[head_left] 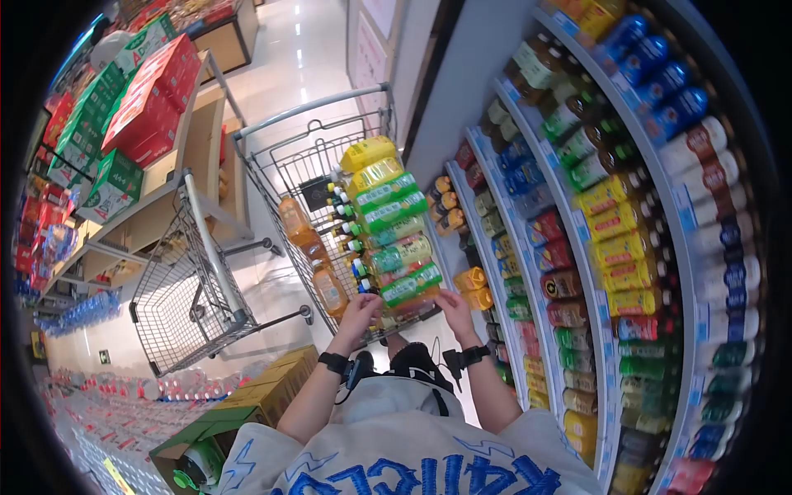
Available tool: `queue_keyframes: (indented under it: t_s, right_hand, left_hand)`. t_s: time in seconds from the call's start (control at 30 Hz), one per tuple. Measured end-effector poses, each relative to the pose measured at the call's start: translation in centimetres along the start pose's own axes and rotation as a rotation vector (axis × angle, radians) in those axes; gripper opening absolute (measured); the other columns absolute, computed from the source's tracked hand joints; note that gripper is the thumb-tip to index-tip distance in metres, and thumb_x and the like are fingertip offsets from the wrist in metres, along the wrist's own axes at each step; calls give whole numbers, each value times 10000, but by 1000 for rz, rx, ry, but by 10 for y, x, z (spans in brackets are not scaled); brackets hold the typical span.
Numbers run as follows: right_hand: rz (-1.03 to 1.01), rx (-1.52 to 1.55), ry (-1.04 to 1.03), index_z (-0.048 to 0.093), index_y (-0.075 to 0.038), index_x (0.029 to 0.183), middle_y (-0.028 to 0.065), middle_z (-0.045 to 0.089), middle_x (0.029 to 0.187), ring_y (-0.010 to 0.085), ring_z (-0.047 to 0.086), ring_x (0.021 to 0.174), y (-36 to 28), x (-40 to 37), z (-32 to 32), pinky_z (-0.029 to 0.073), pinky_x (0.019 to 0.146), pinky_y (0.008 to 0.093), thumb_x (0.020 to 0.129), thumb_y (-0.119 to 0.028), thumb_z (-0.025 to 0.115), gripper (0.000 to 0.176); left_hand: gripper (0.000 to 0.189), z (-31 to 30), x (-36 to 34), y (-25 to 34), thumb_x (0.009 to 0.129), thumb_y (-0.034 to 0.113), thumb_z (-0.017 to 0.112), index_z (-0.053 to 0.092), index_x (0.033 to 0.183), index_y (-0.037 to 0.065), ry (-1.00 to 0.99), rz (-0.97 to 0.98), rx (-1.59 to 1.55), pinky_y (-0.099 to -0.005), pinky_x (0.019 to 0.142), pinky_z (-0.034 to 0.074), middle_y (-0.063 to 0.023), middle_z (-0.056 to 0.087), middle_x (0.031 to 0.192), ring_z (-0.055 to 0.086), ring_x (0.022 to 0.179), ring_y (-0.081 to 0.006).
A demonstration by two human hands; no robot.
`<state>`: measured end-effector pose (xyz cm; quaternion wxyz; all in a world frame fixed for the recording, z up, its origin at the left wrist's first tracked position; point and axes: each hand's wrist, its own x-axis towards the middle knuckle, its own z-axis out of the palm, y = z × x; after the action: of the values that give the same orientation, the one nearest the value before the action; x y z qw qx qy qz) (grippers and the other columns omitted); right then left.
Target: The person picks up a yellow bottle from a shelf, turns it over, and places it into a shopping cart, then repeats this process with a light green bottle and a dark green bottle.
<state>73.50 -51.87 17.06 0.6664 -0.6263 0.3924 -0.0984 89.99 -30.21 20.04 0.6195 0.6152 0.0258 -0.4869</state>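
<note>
My left hand [361, 316] is at the cap end of a green-labelled drink bottle [412, 285], fingers closed around it. At the base end of this bottle, my right hand [454, 307] grips with its fingers curled in. The bottle lies sideways at the near end of a wire shopping cart [272, 177]. Beyond it in the cart is a row of more bottles lying the same way, including a pale-labelled bottle [400, 253], another green-labelled bottle [394, 213] and a yellow-labelled bottle [378, 175]. Large orange-brown bottles [330, 290] lie along the cart's left side.
Shelves of drinks [615, 239] rise close on my right. A second shopping cart [186, 297] stands at the left, near a wooden display table [186, 132] with red boxes [153, 99]. Cardboard cartons [272, 388] and stacked bottles [115, 404] are close at lower left.
</note>
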Motion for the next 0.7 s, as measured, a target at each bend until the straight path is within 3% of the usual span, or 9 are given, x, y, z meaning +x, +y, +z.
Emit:
queue_keyframes:
  t_s: [0.1, 0.33, 0.57, 0.7]
  right_hand:
    - [57, -29, 44, 633, -52, 1212, 28, 681, 1074, 116, 618, 962, 19, -68, -6, 476, 810, 277, 900, -282, 696, 393]
    - [183, 34, 123, 634, -44, 1215, 26, 676, 1065, 130, 638, 969, 44, -185, -43, 495, 807, 288, 903, -285, 683, 398]
    - [141, 128, 227, 631, -23, 1218, 59, 690, 1073, 146, 641, 956, 44, -222, -88, 494, 801, 286, 899, -299, 677, 424]
    - [95, 89, 242, 611, -60, 1260, 43, 675, 1118, 143, 632, 1011, 46, -237, -114, 487, 864, 290, 896, -322, 692, 456]
  left_hand:
    - [281, 12, -29, -17, 944, 272, 627, 587, 1132, 67, -84, 11, 54, -231, 656, 489, -14, 621, 940, 582, 783, -95]
    - [354, 55, -78, -36, 940, 293, 624, 575, 1190, 47, -279, -21, 125, -223, 674, 496, -37, 648, 996, 605, 811, -91]
    - [336, 112, -100, -46, 942, 305, 628, 580, 1170, 63, -396, 3, 192, -244, 690, 496, -33, 651, 1003, 607, 827, -89]
    - [388, 157, -101, -61, 931, 341, 645, 562, 1198, 72, -456, -42, 269, -250, 717, 496, -29, 654, 1035, 618, 855, -100]
